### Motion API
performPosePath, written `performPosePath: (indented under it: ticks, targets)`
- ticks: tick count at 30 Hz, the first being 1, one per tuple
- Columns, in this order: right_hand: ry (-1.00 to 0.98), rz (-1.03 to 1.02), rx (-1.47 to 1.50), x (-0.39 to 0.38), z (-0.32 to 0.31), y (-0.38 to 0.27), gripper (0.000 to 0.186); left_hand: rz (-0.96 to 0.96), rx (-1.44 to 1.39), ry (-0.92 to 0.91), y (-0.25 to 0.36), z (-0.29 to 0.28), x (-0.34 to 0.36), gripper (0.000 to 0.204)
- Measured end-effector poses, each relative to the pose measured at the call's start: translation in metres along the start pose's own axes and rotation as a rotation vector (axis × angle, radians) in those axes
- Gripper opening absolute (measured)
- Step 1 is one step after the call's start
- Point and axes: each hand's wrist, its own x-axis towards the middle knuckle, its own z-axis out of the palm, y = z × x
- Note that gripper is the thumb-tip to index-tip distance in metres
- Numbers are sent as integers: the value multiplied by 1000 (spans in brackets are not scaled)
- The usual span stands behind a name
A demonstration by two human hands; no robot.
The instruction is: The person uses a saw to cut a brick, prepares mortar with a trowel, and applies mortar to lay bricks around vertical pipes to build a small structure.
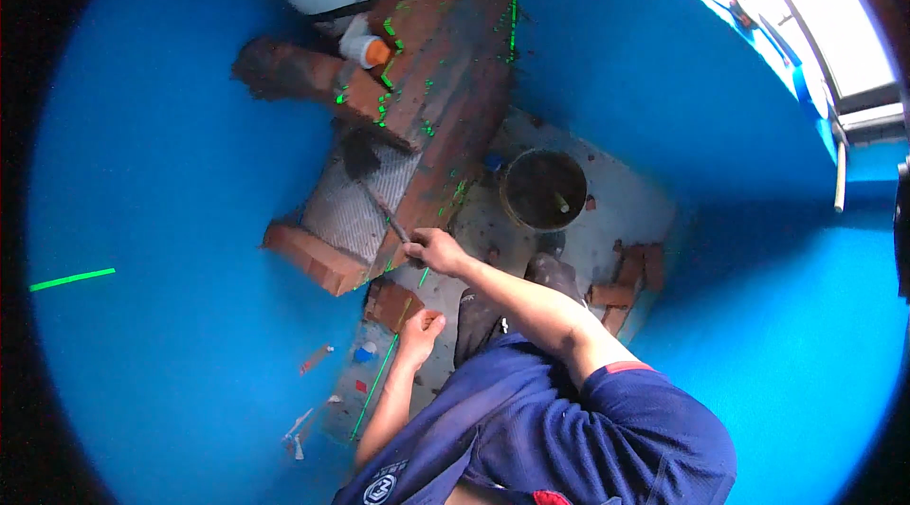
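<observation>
My right hand [434, 251] is closed around the handle of a trowel [363, 162]. Its dark blade rests over the gap in a low brick wall [455, 126], beside a pale ribbed surface [379, 188]. Lower down, my left hand [417, 338] has its fingers curled in beside a loose brick [391, 304]; whatever they may hold is hidden. A row of bricks [318, 259] edges the near end of the ribbed surface. On its far side, more bricks [355, 93] are stacked. Bright green laser lines cross the brickwork.
A round bucket of dark mortar [542, 189] with a stick-like handle stands right of the wall. Loose bricks [626, 285] lie farther right. White bottles with orange caps [365, 48] sit on the brickwork. Blue walls [171, 173] enclose the space; a window [806, 12] is upper right.
</observation>
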Motion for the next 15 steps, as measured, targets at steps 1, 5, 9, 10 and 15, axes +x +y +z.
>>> performPosePath:
  ticks: [1, 5, 9, 10, 15]
  targets:
    - [48, -47, -9, 5, 3, -3, 28, -1, 38, 8, 5, 3, 5, 24]
    - [45, -52, -5, 19, -7, 6, 35, -17, 35, 17, 8, 18, 19, 25]
    - [-19, 114, -104, 14, -79, 80, 39, -76, -50, 15, -25, 38, 23, 23]
    - [8, 289, -115, 15, -105, 109, 37, -176, -89, 84, -40, 48, 20, 21]
    - [189, 555, -794, 43, -246, 299, 32, -457, -394, 297, -146, 105, -2, 22]
